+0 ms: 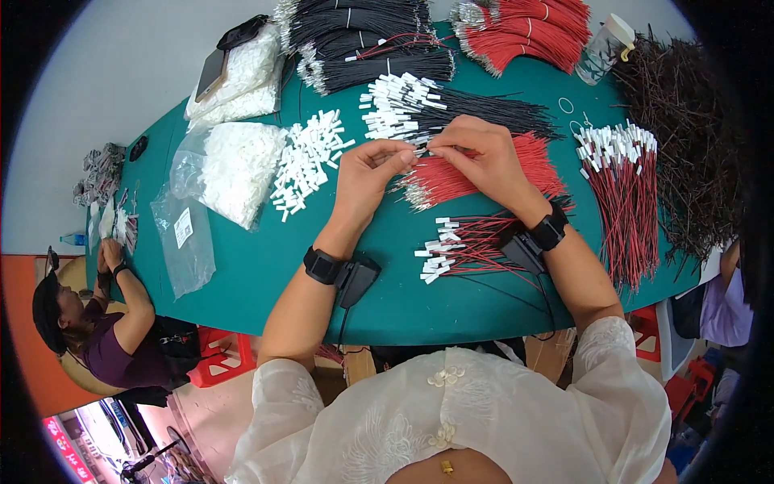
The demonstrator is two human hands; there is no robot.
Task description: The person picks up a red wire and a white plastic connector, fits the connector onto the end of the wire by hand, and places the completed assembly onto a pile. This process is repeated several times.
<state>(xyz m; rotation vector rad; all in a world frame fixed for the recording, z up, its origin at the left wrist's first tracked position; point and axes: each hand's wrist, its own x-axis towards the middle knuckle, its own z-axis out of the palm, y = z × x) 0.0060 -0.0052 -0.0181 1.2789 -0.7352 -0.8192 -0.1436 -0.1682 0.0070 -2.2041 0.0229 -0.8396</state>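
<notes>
Hands meet over the middle of a wide green table [387,282]. The left hand [367,173] has its fingers bent and pressed together, and the thumb and first finger pinch a small white plastic plug [413,152]. The right hand [480,157] is just beside it, with its fingertips pinching a thin wire end that goes into the same plug, so the two hands touch at the plug. The wire is too thin to tell its colour. Right under the hands lies a flat bunch of red wires with bare metal tips [476,173]. Behind the hands is a bunch of black wires with white plugs on their ends [451,109]. To the left of the left hand sits a loose pile of small white plugs [306,157], and next to it a clear plastic bag full of white plugs [234,165]. Near the right wrist is a small heap of red and black wires with white plugs [463,246], and farther right lies a big bunch of the same kind [621,185]. Both wrists wear black bands with small black boxes and cords. Another person [105,323] sits at the far left end of the table.
</notes>
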